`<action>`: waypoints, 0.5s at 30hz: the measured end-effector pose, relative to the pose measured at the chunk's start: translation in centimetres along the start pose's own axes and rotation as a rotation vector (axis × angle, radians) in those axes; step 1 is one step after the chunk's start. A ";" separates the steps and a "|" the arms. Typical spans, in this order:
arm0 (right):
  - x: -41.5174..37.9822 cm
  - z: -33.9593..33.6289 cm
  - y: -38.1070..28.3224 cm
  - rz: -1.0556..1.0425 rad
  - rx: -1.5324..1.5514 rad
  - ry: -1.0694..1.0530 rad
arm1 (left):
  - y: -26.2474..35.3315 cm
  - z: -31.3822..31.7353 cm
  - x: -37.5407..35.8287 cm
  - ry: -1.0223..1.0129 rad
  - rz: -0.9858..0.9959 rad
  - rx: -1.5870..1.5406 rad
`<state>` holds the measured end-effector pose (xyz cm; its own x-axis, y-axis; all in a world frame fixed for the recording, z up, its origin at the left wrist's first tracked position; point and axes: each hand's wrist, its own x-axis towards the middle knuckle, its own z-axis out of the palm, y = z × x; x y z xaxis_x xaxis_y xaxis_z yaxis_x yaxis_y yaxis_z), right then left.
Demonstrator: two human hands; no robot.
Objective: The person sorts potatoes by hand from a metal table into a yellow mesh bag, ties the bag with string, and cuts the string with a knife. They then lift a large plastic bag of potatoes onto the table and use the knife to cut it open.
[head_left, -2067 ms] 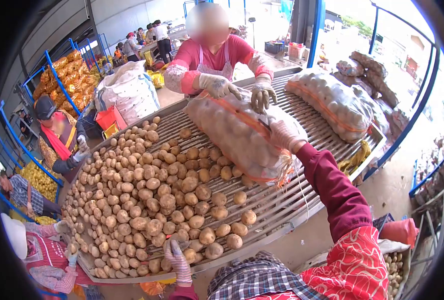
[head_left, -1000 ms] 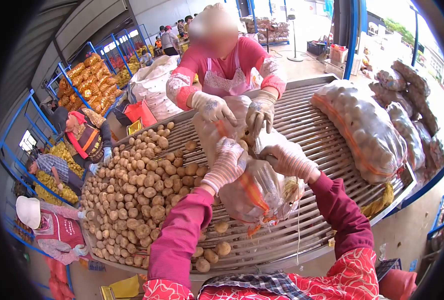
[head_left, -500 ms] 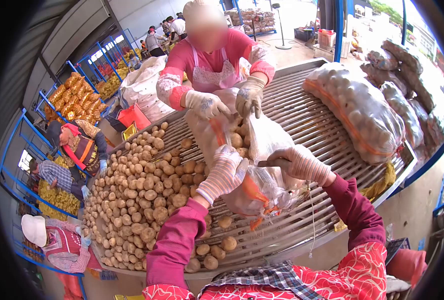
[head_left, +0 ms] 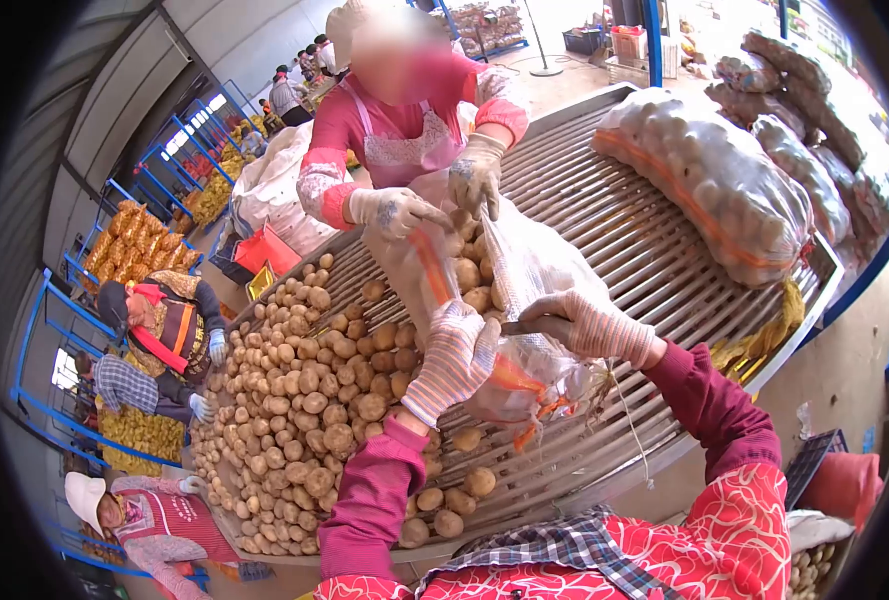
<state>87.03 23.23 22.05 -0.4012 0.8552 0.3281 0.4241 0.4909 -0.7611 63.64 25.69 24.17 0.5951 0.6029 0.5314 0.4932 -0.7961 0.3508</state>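
Note:
A white mesh sack (head_left: pixel 554 260) with an orange stripe lies across the slatted metal table, its mouth open on potatoes (head_left: pixel 472 275) inside. My left hand (head_left: pixel 454 362), in a striped knit glove, is closed on the near edge of the sack's mouth. In a similar glove, my right hand (head_left: pixel 596 325) grips a dark, flat metal tool (head_left: pixel 542 326) whose tip points at the opening. Below that hand dangles a thin white string (head_left: pixel 632 425). Across the table a co-worker's two gloved hands (head_left: pixel 476 180) pinch the far edge of the same sack.
Loose potatoes (head_left: pixel 314 400) are heaped on the left of the slatted table (head_left: pixel 654 355). A full, tied sack (head_left: pixel 709 185) lies at the right, with more sacks (head_left: pixel 799 90) stacked beyond. Several people stand along the left side. A yellow net bag (head_left: pixel 764 335) hangs at the right edge.
The view has shifted slightly, so the table sits a little differently. Both my hands keep their hold at the sack's mouth, and the gap showing potatoes looks wider.

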 end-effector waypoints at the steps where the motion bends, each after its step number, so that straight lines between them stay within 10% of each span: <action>1: 0.6 0.6 0.1 -0.011 -0.047 0.007 | 0.0 0.4 0.0 0.036 0.010 0.010; 15: -2.6 3.6 -2.5 -0.052 -0.140 0.025 | 1.4 -0.4 -2.1 0.110 0.044 0.076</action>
<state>84.07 19.21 21.11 -0.4060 0.8310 0.3804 0.5130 0.5517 -0.6576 62.87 23.33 23.83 0.5459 0.5546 0.6280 0.5175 -0.8127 0.2679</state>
